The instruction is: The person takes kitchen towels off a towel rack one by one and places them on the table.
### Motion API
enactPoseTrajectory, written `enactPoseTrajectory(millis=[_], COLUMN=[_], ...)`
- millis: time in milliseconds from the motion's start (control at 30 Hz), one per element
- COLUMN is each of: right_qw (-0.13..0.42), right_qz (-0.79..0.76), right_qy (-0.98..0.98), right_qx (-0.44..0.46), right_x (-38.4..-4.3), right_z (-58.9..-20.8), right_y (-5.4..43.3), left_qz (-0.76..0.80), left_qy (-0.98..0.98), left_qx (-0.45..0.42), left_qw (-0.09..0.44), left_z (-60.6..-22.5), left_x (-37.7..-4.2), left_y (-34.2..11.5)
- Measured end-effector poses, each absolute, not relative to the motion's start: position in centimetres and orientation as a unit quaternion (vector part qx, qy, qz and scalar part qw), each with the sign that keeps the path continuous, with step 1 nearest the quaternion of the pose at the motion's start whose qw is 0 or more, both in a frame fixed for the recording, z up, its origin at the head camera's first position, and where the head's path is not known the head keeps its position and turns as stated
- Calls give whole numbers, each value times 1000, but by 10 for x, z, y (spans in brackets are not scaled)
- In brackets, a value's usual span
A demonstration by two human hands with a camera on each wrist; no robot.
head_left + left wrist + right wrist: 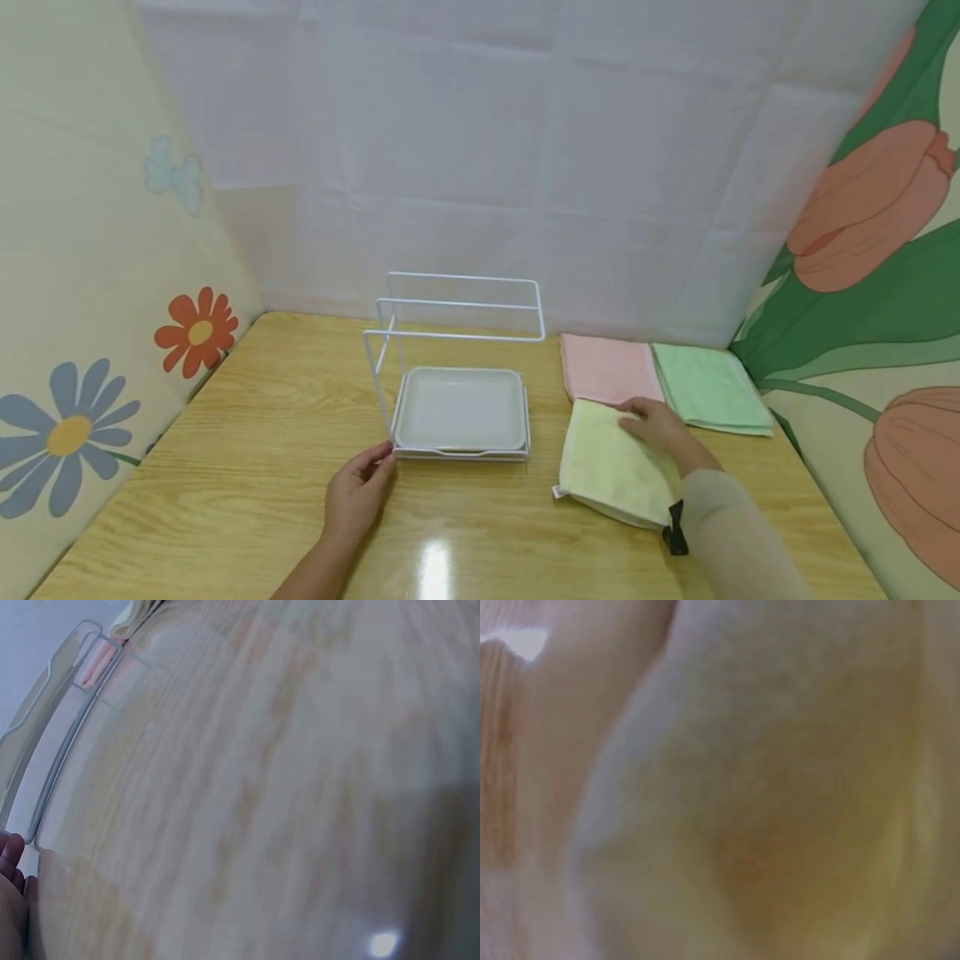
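Observation:
A white wire rack [465, 303] with a shallow white tray [517, 417] in its base stands mid-table. My left hand [358, 492] holds the rack's front left corner between thumb and fingers; at the left wrist view's edge, its fingertips [10, 855] meet the wire. To the right, my right hand [660, 429] pinches a folded yellow towel [611, 458] near its far edge. The towel's near edge bows above the wood, with a small white tag at its left corner. Close and blurred, the yellow towel [780, 787] fills most of the right wrist view.
Behind the yellow towel lie a folded pink towel [607, 367] and a folded green towel [708, 387], side by side. A black strap [676, 529] hangs by the right wrist. A white sheet [450, 167] backs the wooden table [262, 433]; flower-printed panels flank it.

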State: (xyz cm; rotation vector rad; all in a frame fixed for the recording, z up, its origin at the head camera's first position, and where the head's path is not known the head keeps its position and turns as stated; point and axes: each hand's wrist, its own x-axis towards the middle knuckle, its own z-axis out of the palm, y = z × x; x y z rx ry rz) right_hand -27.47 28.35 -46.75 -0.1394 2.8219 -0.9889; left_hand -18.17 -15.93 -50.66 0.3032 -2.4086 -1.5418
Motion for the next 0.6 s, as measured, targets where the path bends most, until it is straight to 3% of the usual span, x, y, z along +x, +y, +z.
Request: enactPoseTrajectory(millis=[267, 600], right_qw=[49, -18], right_qz=[-361, -294], right_qy=[930, 956], right_qx=[-40, 12], right_x=[-260, -210], right_z=[-465, -454], right_y=[283, 256], left_qz=[-539, -529], left_qy=[-824, -831], left_qx=[100, 103], left_qw=[140, 139], left_z=[-508, -508], left_x=[-182, -182], left_y=[-158, -159])
